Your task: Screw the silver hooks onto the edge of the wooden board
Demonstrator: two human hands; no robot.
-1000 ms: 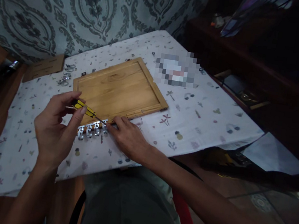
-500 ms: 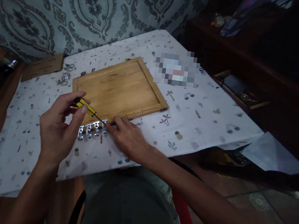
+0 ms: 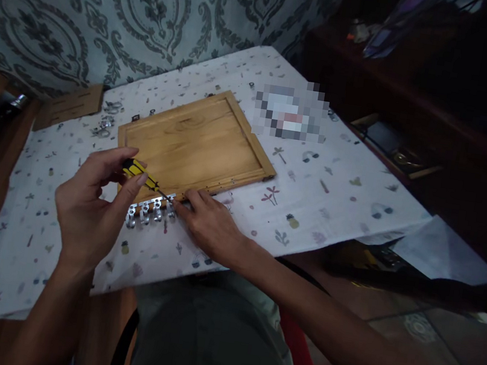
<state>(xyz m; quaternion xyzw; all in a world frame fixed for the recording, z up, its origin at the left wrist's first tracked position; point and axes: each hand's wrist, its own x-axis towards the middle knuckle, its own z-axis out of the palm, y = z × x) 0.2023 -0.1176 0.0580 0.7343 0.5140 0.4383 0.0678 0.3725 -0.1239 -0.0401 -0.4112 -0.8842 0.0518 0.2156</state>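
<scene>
My left hand (image 3: pixel 92 208) is closed around the yellow and black handle of a screwdriver (image 3: pixel 144 176). Its shaft slants down to the right, and the tip meets the near edge of a framed wooden panel (image 3: pixel 198 145). Along that edge runs a shiny metal hook strip (image 3: pixel 146 209) with several hooks hanging over the tablecloth. My right hand (image 3: pixel 212 226) rests at the strip's right end, fingertips pressed together beside the screwdriver tip. Whether a screw sits under the tip is too small to tell.
The panel lies on a table with a patterned white cloth (image 3: pixel 334 153). Loose metal hooks (image 3: pixel 107 121) lie at the far left beside a brown slotted board (image 3: pixel 69 107). A blurred-out item (image 3: pixel 288 113) lies at the back right. An open drawer (image 3: pixel 395 147) stands right of the table.
The back of my left hand has swung slightly left while its fingers stay on the screwdriver handle. My right hand and the hook strip hold nearly the same place.
</scene>
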